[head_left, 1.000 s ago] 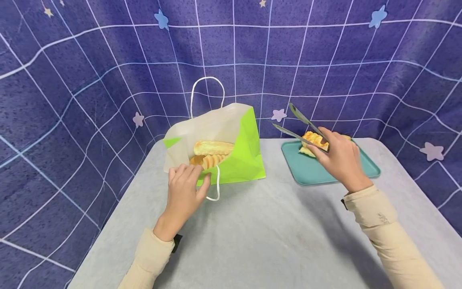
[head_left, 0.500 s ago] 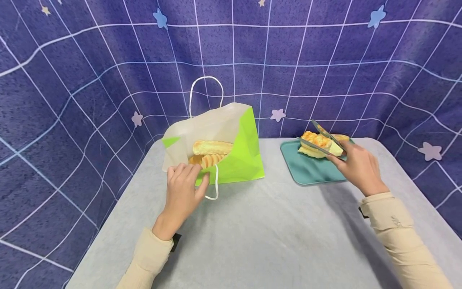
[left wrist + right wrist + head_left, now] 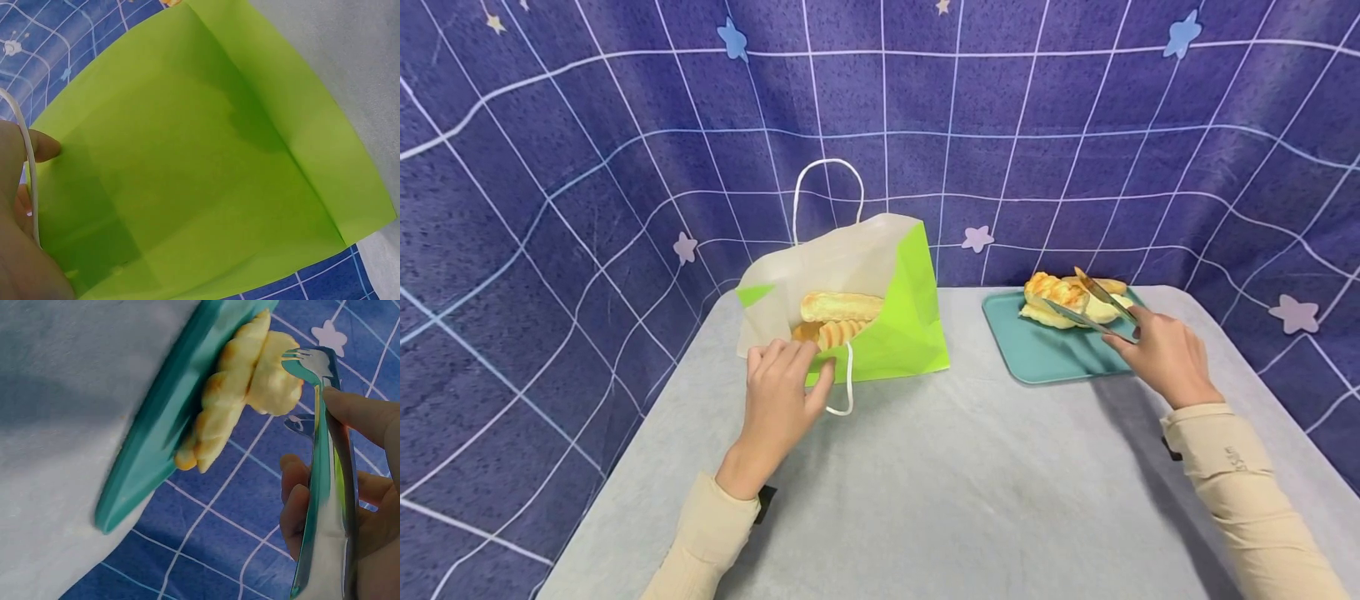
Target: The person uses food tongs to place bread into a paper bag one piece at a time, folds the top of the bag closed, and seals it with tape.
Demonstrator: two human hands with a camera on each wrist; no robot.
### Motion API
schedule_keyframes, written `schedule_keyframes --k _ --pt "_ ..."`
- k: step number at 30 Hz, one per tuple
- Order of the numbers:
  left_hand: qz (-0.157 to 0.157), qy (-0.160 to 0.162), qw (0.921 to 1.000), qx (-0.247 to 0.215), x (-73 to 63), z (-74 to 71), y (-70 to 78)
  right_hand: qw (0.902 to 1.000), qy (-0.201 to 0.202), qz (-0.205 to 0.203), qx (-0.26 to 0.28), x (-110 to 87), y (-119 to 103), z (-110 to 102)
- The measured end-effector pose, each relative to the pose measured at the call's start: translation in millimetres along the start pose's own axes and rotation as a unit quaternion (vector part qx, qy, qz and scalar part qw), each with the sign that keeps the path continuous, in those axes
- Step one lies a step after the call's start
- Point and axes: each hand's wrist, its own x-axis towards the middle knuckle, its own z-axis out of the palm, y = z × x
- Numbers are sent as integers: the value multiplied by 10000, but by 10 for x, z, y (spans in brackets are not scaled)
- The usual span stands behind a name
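Note:
My left hand point(image 3: 782, 387) grips the front rim of a green and white paper bag point(image 3: 913, 333). Its white cord handle hangs by the thumb; in the left wrist view the bag's green face point(image 3: 175, 156) fills most of the picture. In my right hand point(image 3: 1172, 358) are metal tongs point(image 3: 325, 506), their two arms apart. Their tips reach over bread on a teal tray point(image 3: 1037, 358) at the right. A braided bread point(image 3: 231, 394) lies there beside a rounder, paler bread point(image 3: 275, 375), with nothing clamped between the tips.
Inside the bag lie a long bread point(image 3: 842, 307) and a ridged bread point(image 3: 842, 333). The grey tabletop point(image 3: 940, 475) runs between bag and tray. Behind stands a blue curtain point(image 3: 925, 100) with white grid lines and stars.
My right hand has moved right and back with the tongs, whose tips drop from above the tray to the breads. The left hand keeps its place on the bag rim.

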Motion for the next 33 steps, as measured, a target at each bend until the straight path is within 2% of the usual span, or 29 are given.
schedule_keyframes --k 13,20,28,33 --pt "13 39 10000 12 12 11 9 9985 -437 318 19 37 162 98" --pt "25 41 10000 35 15 22 14 9957 -826 365 201 113 213 174" --pt "9 60 10000 29 2 25 13 9948 -902 348 310 127 228 203" --pt "4 0 10000 36 0 10 23 9956 -765 317 435 87 230 224"
